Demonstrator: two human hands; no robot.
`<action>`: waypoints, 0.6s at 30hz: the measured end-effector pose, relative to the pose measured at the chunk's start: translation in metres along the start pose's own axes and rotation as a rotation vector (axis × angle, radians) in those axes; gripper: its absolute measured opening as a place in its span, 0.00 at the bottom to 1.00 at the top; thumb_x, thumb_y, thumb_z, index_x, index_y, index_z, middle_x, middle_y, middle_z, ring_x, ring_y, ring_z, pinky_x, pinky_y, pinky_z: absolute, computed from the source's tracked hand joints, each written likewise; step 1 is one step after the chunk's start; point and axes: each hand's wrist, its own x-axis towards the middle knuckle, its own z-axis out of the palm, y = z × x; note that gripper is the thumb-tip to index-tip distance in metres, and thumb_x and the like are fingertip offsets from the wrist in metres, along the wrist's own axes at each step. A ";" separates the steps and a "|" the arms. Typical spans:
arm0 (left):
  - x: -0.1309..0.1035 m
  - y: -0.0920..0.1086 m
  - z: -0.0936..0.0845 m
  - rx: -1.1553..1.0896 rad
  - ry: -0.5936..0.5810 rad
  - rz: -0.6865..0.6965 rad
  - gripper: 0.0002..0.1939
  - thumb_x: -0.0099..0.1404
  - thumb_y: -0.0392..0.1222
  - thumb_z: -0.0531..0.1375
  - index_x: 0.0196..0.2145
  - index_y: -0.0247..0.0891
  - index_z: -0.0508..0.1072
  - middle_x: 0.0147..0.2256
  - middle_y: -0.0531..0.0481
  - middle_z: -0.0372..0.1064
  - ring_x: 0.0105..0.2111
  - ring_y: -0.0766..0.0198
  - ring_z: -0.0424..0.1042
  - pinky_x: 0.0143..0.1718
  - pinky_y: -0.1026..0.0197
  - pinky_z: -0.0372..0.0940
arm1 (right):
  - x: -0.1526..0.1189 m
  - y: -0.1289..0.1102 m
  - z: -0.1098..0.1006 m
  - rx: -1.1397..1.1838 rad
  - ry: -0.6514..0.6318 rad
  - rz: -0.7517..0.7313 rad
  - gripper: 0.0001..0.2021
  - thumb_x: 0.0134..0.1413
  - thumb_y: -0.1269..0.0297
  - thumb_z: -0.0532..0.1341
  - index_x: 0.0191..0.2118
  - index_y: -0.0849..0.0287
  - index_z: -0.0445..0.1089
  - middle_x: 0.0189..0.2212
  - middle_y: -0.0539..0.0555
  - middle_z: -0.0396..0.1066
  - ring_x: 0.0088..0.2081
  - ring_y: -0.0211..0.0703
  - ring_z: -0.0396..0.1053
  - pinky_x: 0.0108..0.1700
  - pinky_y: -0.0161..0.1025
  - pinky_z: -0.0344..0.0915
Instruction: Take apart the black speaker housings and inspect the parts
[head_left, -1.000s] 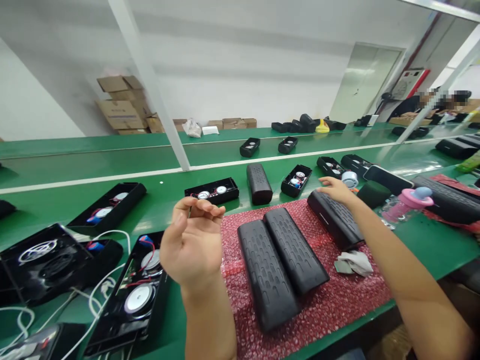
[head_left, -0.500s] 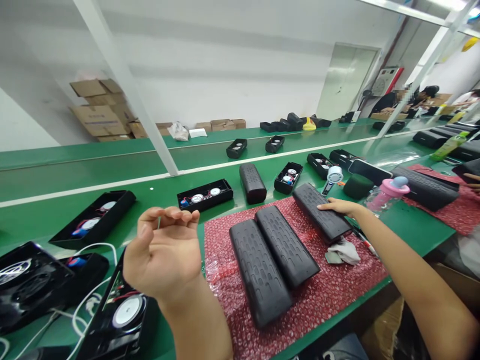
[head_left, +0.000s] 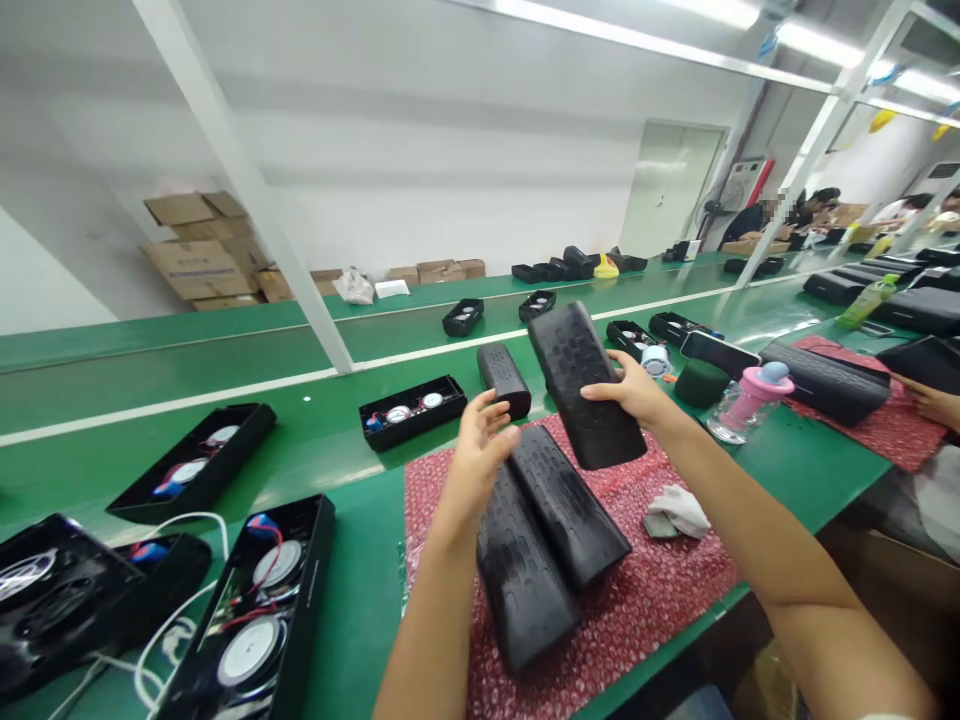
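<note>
My right hand point(head_left: 630, 392) grips a black speaker casing point(head_left: 581, 365) by its right edge, thumb across the face, and holds it tilted above the mat. My left hand point(head_left: 480, 450) is open, fingers apart and slightly curled, with nothing in it. It hovers over the upper end of the left casing point(head_left: 525, 590), hiding part of it. Beside that one lies a second black casing point(head_left: 574, 510) with the same dashed surface pattern. Both rest on the pink bubble-wrap mat point(head_left: 667, 590). A crumpled white cloth point(head_left: 679, 510) sits on the mat's right side.
Open black housings with round drivers and wires point(head_left: 255, 610) stand on the left of the green bench. Another casing point(head_left: 504, 378) stands behind the mat. A pink-lidded bottle point(head_left: 750, 400), a phone point(head_left: 720, 352) and a co-worker's hand point(head_left: 934, 402) are at right.
My right hand has lifted the rightmost casing off the mat and brought it left. My left hand has moved right, towards the two casings, turning from palm-up. The view has shifted slightly.
</note>
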 end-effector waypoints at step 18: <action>-0.022 0.020 -0.014 -0.412 -0.141 0.038 0.54 0.44 0.55 0.74 0.66 0.51 0.57 0.58 0.44 0.69 0.54 0.43 0.72 0.53 0.45 0.70 | -0.039 -0.081 0.100 0.594 -0.521 -0.250 0.24 0.36 0.61 0.69 0.44 0.55 0.66 0.37 0.51 0.76 0.37 0.50 0.74 0.43 0.49 0.73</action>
